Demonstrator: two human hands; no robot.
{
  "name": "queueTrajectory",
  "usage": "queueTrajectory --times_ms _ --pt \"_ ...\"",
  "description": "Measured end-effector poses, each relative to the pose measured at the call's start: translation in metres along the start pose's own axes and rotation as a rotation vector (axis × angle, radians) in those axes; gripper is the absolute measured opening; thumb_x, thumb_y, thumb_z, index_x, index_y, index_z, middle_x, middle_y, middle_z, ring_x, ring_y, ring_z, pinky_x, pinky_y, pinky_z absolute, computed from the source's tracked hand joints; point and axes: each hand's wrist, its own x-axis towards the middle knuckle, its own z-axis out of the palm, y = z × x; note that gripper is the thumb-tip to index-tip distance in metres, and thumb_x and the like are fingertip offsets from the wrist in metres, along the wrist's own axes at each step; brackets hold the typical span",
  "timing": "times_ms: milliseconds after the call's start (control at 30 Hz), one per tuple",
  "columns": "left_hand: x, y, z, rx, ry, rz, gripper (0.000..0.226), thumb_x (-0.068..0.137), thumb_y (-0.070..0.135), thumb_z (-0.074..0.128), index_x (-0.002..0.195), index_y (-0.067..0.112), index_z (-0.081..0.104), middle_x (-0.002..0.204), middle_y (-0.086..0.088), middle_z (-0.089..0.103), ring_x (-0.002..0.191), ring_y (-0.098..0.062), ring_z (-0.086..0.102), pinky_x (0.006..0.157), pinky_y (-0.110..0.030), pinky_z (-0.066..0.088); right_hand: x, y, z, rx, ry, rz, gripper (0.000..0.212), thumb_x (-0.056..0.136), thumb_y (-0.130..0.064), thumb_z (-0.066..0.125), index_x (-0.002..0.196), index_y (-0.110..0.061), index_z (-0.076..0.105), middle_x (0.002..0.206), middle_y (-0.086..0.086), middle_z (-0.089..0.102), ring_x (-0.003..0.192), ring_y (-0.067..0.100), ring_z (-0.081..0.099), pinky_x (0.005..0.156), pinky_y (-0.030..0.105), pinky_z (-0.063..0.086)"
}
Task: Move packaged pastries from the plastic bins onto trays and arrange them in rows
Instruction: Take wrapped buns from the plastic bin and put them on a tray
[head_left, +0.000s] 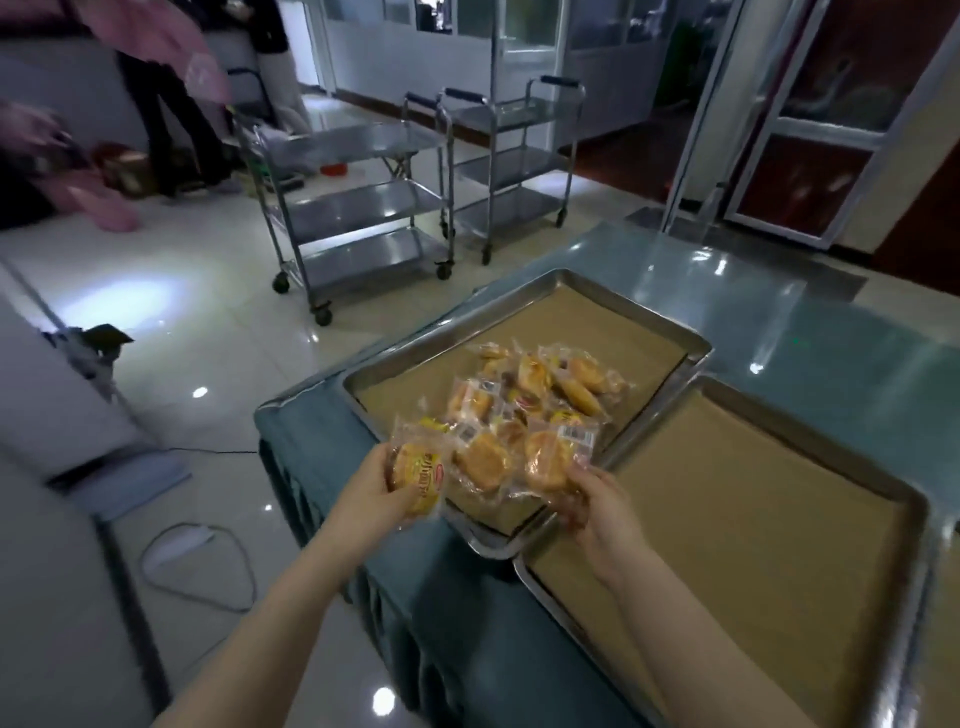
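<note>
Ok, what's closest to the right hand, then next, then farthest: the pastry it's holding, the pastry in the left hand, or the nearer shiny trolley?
1. The held pastry, pinched by the right hand, touching it.
2. The left hand's pastry, off to the left, gripped by the left hand.
3. The nearer trolley, far off on the floor, beyond the table.

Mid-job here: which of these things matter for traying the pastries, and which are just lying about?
Job: left hand, left-hand pastry, right hand, right-hand pastry, pastry pile, far tray, near tray.
Lying about: steel trolleys, floor cable.
</note>
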Motion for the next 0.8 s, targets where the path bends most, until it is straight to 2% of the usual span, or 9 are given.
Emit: queueTrajectory --times_ms 133,267,367,433,500,567,667,733,800 --pt "0.046 -0.001 -0.031 0.138 0.034 -0.017 0.039 0.081 0.01 0.058 0.115 0.027 0.05 0.094 0.004 0.064 0.082 -0.014 0.065 0.068 -0.031 0.056 0.054 -0.003 0.04 0.066 -0.069 0.021 0.025 0.088 -0.017 0.065 0.113 -0.015 0.063 0.096 0.001 0.074 0.08 0.017 0.072 0.061 0.027 0.053" --pt "0.082 0.008 -0.037 0.031 0.113 -0.043 0.035 0.083 0.007 0.059 0.106 0.033 0.051 0.098 0.003 0.064 0.086 -0.013 0.065 0.078 -0.037 0.057 0.085 -0.003 0.071 0.076 -0.098 0.012 0.033 0.087 -0.014 0.065 0.119 -0.016 0.059 0.104 0.002 0.073 0.091 0.018 0.071 0.072 0.032 0.055" --pt "0.106 0.016 -0.029 -0.067 0.104 -0.005 0.04 0.088 0.01 0.059 0.123 0.025 0.047 0.107 0.007 0.061 0.085 -0.005 0.065 0.065 -0.022 0.055 0.1 0.001 0.084 0.025 -0.128 -0.058 0.039 0.087 -0.007 0.061 0.124 -0.018 0.057 0.112 0.001 0.069 0.099 0.016 0.068 0.08 0.03 0.055" --pt "0.123 0.022 -0.025 -0.103 0.033 0.054 0.054 0.089 0.017 0.06 0.138 0.025 0.037 0.125 0.009 0.053 0.105 -0.006 0.058 0.064 -0.012 0.05 0.103 0.002 0.088 -0.028 -0.092 -0.099 0.044 0.087 -0.009 0.063 0.13 -0.017 0.053 0.119 0.0 0.064 0.106 0.016 0.064 0.089 0.032 0.053" --pt "0.137 0.026 -0.022 -0.081 -0.073 0.114 0.063 0.091 0.023 0.06 0.145 0.028 0.028 0.134 0.013 0.043 0.118 -0.005 0.046 0.072 -0.007 0.044 0.099 0.004 0.087 -0.07 -0.047 -0.124 0.043 0.086 -0.014 0.065 0.128 -0.018 0.055 0.121 -0.001 0.063 0.109 0.016 0.062 0.095 0.036 0.051" --pt "0.147 0.028 -0.019 -0.008 -0.17 0.191 0.06 0.091 0.024 0.059 0.144 0.027 0.031 0.134 0.016 0.044 0.116 0.004 0.045 0.08 -0.007 0.037 0.091 0.005 0.082 -0.069 -0.001 -0.142 0.035 0.085 -0.015 0.065 0.12 -0.019 0.059 0.117 0.0 0.066 0.106 0.017 0.065 0.092 0.038 0.052" --pt "0.159 0.031 -0.011 0.103 -0.259 0.361 0.048 0.092 0.025 0.056 0.137 0.031 0.042 0.126 0.025 0.047 0.101 0.026 0.043 0.076 0.001 0.037 0.079 0.001 0.072 -0.069 0.132 -0.176 0.021 0.09 -0.014 0.062 0.109 -0.023 0.063 0.112 0.001 0.069 0.098 0.014 0.068 0.082 0.029 0.054" --pt "0.163 0.033 -0.003 0.119 -0.356 0.423 0.041 0.094 0.025 0.053 0.133 0.038 0.047 0.13 0.027 0.048 0.108 0.024 0.042 0.082 -0.001 0.039 0.069 -0.002 0.066 -0.077 0.253 -0.187 0.017 0.092 -0.016 0.06 0.105 -0.025 0.064 0.111 0.001 0.07 0.1 0.015 0.067 0.089 0.032 0.052" --pt "0.164 0.035 0.007 0.146 -0.485 0.472 0.044 0.095 0.02 0.052 0.127 0.049 0.047 0.122 0.036 0.048 0.103 0.023 0.046 0.083 -0.003 0.041 0.057 0.0 0.061 -0.089 0.348 -0.194 0.017 0.093 -0.017 0.059 0.107 -0.025 0.064 0.113 0.0 0.069 0.104 0.016 0.065 0.096 0.038 0.048"
